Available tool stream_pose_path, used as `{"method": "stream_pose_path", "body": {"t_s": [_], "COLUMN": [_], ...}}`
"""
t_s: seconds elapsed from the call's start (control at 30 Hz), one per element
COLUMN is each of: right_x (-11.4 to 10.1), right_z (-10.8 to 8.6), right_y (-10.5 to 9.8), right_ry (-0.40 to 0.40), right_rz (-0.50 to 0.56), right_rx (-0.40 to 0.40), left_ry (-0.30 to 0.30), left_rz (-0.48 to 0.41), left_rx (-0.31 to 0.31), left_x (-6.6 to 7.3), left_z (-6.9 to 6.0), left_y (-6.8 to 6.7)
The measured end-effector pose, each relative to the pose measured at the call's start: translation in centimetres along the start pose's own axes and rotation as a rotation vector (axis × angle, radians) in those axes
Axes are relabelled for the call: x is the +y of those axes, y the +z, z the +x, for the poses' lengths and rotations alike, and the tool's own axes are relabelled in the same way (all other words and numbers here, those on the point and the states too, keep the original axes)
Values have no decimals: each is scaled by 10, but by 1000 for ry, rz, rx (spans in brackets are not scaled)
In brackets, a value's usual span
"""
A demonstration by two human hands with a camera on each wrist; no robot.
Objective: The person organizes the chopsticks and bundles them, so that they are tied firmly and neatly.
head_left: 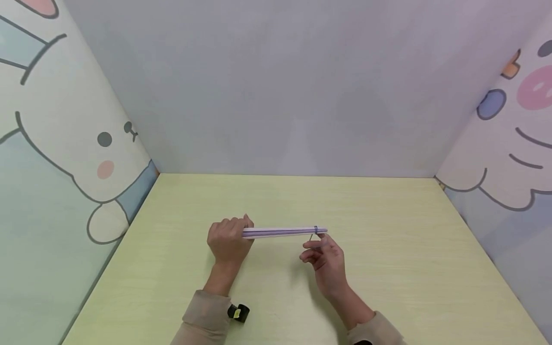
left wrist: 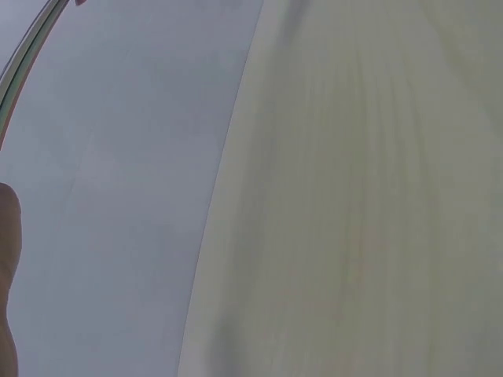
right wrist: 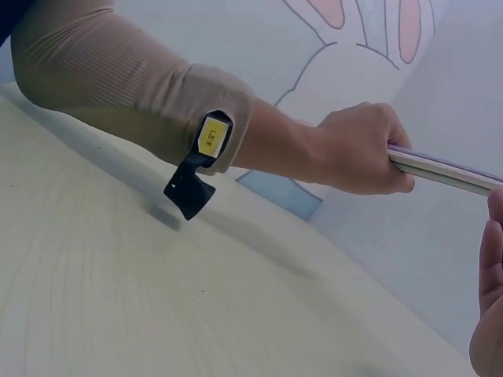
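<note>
A bundle of slim purple and white sticks [head_left: 280,232] is held level above the table, its left end gripped in my left hand [head_left: 228,239]. Near the right end a thin dark tie [head_left: 316,230] circles the bundle, with a short tail hanging down. My right hand [head_left: 329,268] has its fingertips at that tie, the other fingers partly curled; the exact pinch is small and partly hidden. In the right wrist view, my left fist [right wrist: 354,149] closes round the sticks [right wrist: 448,171]. The left wrist view shows part of the sticks [left wrist: 27,63] at its upper left.
The pale yellow table [head_left: 409,249] lies under both hands. A grey wall [head_left: 284,96] rises behind it, with cartoon-printed panels [head_left: 64,120] on the left and right. A black strap with a yellow label [head_left: 238,313] hangs at the left sleeve cuff.
</note>
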State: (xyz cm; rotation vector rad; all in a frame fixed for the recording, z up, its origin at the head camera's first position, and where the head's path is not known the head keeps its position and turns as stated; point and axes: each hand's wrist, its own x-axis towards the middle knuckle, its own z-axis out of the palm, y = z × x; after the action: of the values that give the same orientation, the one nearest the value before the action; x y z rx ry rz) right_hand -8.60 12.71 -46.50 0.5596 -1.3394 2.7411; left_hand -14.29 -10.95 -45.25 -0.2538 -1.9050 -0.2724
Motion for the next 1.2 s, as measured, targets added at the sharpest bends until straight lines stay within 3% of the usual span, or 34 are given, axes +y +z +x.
{"method": "stream_pose_path", "body": {"t_s": [0.07, 0.23, 0.43, 0.53, 0.83, 1.03, 1.2], "right_x": [0, -1, -6, -10, -21, -26, -25], "right_z": [0, 1, 6, 9, 18, 18, 17], "right_y": [-2, -6, -8, -11, -21, -27, -27], "right_ry": [-31, -41, -58, -59, -42, -32, -32], "right_rz": [40, 100, 87, 21, -314, -397, -433], "right_rx": [-36, -30, -52, -60, -55, -149, -152], "left_ry": [20, 57, 80, 95, 103, 109, 115], "left_rz": [-3, -1, -1, -10, -30, -32, -32], "left_rx": [8, 14, 7, 5, 10, -2, -6], "left_x": [0, -3, -4, -4, -4, -4, -3], "left_z": [0, -1, 0, 1, 3, 3, 4], "left_y": [0, 1, 1, 0, 0, -2, -4]}}
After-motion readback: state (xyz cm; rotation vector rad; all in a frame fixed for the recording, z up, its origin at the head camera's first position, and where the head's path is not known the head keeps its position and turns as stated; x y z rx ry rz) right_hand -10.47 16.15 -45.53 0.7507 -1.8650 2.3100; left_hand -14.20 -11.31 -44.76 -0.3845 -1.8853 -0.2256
